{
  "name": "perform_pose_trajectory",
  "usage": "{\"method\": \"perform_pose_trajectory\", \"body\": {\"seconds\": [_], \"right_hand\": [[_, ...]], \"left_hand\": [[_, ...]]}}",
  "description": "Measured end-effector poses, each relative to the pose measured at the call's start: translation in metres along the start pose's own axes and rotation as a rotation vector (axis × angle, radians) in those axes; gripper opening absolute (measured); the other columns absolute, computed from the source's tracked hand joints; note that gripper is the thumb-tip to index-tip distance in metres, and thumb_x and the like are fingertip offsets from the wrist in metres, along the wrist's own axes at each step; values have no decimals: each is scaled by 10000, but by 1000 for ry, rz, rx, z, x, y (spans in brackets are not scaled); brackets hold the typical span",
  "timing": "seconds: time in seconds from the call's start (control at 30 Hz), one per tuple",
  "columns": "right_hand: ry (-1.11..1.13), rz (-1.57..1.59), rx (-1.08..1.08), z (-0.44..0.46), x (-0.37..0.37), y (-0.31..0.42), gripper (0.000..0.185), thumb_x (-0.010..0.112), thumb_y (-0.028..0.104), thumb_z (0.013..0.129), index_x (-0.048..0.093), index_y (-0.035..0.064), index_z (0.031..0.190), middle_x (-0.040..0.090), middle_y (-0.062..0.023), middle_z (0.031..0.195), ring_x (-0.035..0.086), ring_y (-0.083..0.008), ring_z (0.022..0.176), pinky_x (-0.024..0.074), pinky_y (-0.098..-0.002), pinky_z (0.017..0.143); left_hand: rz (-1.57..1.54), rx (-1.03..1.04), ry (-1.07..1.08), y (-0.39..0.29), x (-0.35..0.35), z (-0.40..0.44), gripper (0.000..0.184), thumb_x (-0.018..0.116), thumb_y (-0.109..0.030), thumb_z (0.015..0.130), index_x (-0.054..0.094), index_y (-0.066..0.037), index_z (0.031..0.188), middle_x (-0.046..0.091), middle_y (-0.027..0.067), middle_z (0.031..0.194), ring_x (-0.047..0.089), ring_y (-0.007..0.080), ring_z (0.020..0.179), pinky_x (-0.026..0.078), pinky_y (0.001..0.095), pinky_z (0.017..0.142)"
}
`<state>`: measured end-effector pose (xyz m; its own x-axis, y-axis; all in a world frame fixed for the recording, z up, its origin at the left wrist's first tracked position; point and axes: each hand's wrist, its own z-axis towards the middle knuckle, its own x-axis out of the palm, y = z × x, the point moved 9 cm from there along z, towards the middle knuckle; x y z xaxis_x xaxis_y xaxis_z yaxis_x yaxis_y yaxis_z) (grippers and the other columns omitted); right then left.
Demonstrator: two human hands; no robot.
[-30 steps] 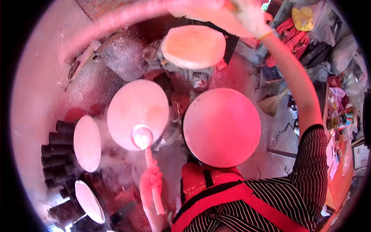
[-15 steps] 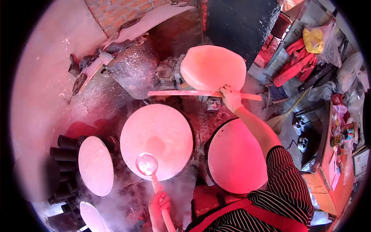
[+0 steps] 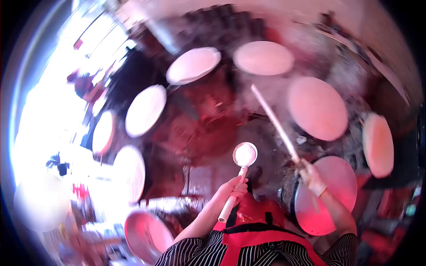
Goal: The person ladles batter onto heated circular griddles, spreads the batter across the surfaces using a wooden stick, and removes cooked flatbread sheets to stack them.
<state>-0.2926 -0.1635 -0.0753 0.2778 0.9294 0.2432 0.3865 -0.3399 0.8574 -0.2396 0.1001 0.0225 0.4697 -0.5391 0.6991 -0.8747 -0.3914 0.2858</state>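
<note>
In the head view, my left hand (image 3: 236, 188) is wrapped round the pale handle of a ladle (image 3: 245, 154), holding it in front of my red apron, with its round bowl uppermost. My right hand (image 3: 312, 178) grips one end of a long, flat wooden stick (image 3: 276, 120), which slants up and to the left. Below and behind that hand is a round pinkish griddle (image 3: 339, 179) with a bare-looking surface. Further up on the right, a large pale disc (image 3: 317, 108) lies beyond the stick, apart from it. Motion blurs the right fingers somewhat.
Pale round discs (image 3: 194, 66) stand in a ring, one more (image 3: 264, 58) at the back and another (image 3: 378, 145) at far right. A metal basin (image 3: 148, 235) sits lower left. Another person (image 3: 86, 86) shows blurred in bright light at upper left. Steam hangs about.
My view has swung left, bringing more discs and the bright opening into sight. The stick has come away from the far disc's edge; the ladle is no longer over a disc.
</note>
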Motion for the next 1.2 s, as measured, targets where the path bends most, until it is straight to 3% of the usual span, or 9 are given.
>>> {"method": "perform_pose_trajectory", "body": {"seconds": [0.03, 0.17, 0.27, 0.37, 0.57, 0.73, 0.9, 1.07, 1.2], "right_hand": [[58, -307, 2, -18, 64, 10, 355, 474, 268, 973, 477, 68, 1266, 557, 21, 709, 475, -55, 505, 380, -206, 441], [493, -306, 213, -29, 251, -28, 456, 434, 284, 980, 348, 111, 1393, 559, -10, 730, 475, -70, 481, 382, -227, 407], [767, -520, 292, -35, 357, -53, 494, 434, 311, 975, 312, 148, 1426, 566, -19, 737, 482, -76, 489, 394, -227, 405], [1030, -750, 401, -56, 453, -92, 523, 436, 316, 970, 281, 170, 1447, 581, -20, 743, 498, -83, 511, 426, -234, 416], [1138, -1088, 657, -69, 623, -155, 477, 380, 152, 940, 328, 136, 1415, 600, -67, 762, 539, -138, 516, 464, -275, 436], [1090, -1301, 504, -61, 730, -257, 437, 398, 124, 909, 410, 105, 1346, 517, -64, 643, 476, -140, 431, 389, -332, 374], [1371, -1572, 246, -84, 786, -270, 415, 392, 176, 931, 417, 86, 1335, 522, -63, 631, 497, -139, 458, 391, -312, 375], [748, -1324, 1176, -133, 729, -181, 473, 356, 173, 955, 257, 208, 1416, 474, -35, 674, 336, -86, 410, 289, -246, 345], [593, -1142, 1166, -138, 716, -215, 386, 343, 175, 972, 307, 171, 1357, 467, -36, 673, 315, -82, 395, 284, -248, 339]], "left_hand": [[-49, 59, 29, -5, -33, -21, 202, 462, -184, 972, 432, -1, 1052, 357, -14, 665, 336, 50, 506, 288, 164, 365], [-164, 435, 75, -53, -164, -123, 204, 444, -207, 981, 431, -8, 1023, 369, -7, 659, 369, 67, 528, 344, 178, 413], [-170, 896, -254, -83, -282, -187, 158, 402, -159, 966, 471, -27, 916, 469, 45, 709, 461, 146, 557, 439, 272, 497], [-281, 1189, -362, -71, -370, -253, 87, 470, -101, 924, 455, -24, 888, 474, 56, 745, 453, 121, 553, 409, 222, 467], [-628, 1280, -464, -28, -500, -318, 72, 464, -39, 914, 397, -36, 889, 435, 35, 726, 376, 76, 496, 311, 177, 383], [-547, 1222, -614, -44, -603, -343, 87, 461, -89, 932, 415, -19, 908, 423, 23, 672, 422, 83, 487, 340, 195, 373], [122, 1100, -1123, -120, -660, -410, 222, 482, -146, 919, 464, 72, 953, 545, 158, 648, 566, 217, 476, 448, 339, 406], [952, 1292, -1560, -255, -702, -430, 296, 444, -131, 917, 462, 82, 1123, 608, 256, 757, 641, 340, 581, 489, 404, 455], [1424, 859, -1851, -297, -674, -446, 316, 456, -113, 906, 456, 57, 1173, 636, 242, 824, 656, 324, 603, 509, 422, 488]]}}
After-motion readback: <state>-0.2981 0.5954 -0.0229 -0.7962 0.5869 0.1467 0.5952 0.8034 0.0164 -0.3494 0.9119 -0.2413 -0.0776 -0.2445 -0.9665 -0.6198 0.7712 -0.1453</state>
